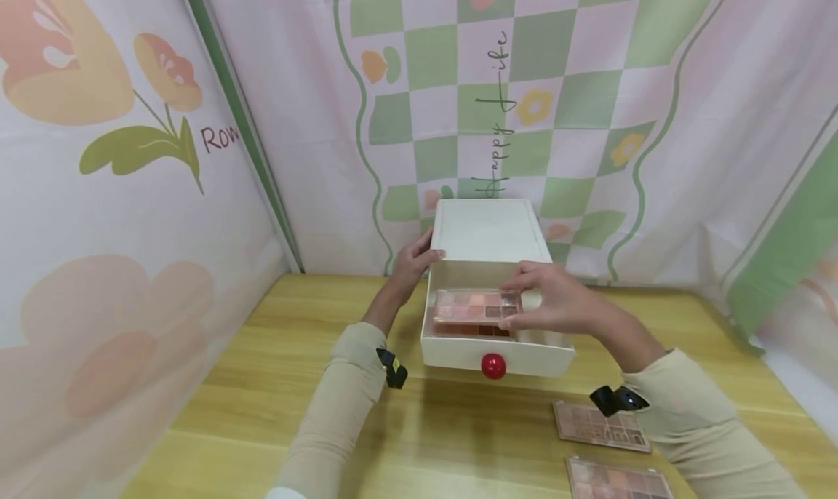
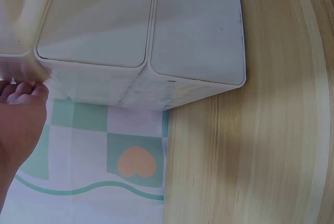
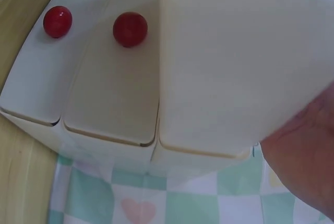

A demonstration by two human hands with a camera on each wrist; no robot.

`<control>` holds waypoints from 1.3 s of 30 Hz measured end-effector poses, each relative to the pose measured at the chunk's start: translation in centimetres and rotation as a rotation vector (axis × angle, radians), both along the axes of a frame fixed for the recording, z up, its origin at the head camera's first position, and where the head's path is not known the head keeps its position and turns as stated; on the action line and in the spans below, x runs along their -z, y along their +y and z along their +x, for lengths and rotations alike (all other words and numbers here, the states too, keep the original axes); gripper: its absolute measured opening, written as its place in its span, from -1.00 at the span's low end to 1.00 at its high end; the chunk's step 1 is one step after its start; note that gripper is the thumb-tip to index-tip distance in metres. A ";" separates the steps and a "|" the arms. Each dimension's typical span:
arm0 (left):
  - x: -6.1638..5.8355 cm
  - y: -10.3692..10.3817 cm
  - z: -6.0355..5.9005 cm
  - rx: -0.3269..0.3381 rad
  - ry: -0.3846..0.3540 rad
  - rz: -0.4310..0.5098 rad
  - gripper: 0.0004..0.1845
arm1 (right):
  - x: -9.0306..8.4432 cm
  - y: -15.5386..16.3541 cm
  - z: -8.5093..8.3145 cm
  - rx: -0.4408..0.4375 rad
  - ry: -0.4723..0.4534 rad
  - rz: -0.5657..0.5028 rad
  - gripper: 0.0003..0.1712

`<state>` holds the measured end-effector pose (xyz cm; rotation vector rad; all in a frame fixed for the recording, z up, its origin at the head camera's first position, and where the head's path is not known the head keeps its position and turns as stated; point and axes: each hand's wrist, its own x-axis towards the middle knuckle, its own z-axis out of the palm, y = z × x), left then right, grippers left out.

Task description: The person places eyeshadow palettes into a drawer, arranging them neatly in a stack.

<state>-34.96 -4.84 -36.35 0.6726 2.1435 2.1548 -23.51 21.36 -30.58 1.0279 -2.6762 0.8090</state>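
My right hand (image 1: pixel 559 299) pinches the right end of a clear-lidded eyeshadow palette (image 1: pixel 466 305) between thumb and fingers, just above the pulled-out top drawer (image 1: pixel 452 352). Inside that drawer, under the held palette, lies another eyeshadow palette (image 1: pixel 465 329), partly hidden. At the left side of the white drawer unit (image 1: pixel 487 226), my left hand (image 1: pixel 411 262) rests with its thumb at the upper edge. The left wrist view shows the left fingers (image 2: pixel 23 92) touching the unit's side. In the right wrist view, the held palette is hidden behind the drawer.
Two more palettes (image 1: pixel 602 426) (image 1: pixel 618 481) lie on the wooden table (image 1: pixel 262 382), near the right forearm. A red knob (image 1: pixel 493 366) sticks out from the open drawer's front. Below it are two closed drawers (image 3: pixel 112 88) with red knobs. A patterned curtain (image 1: pixel 432 62) hangs behind the unit.
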 end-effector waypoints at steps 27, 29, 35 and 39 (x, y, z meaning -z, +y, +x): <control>0.0 0.1 0.1 -0.002 -0.003 0.002 -0.16 | 0.5 -1.1 0.2 0.031 -0.033 0.172 -0.30; 0.1 0.1 0.1 -0.005 -0.003 0.002 -0.16 | 0.5 -1.1 0.2 0.036 -0.029 0.178 -0.28; 0.0 0.1 0.2 0.000 -0.003 0.007 -0.15 | 0.1 -0.9 0.6 0.039 0.008 0.144 -0.27; 0.0 0.1 0.2 -0.003 -0.009 0.004 -0.15 | -0.2 -0.4 1.1 0.000 0.129 0.097 -0.45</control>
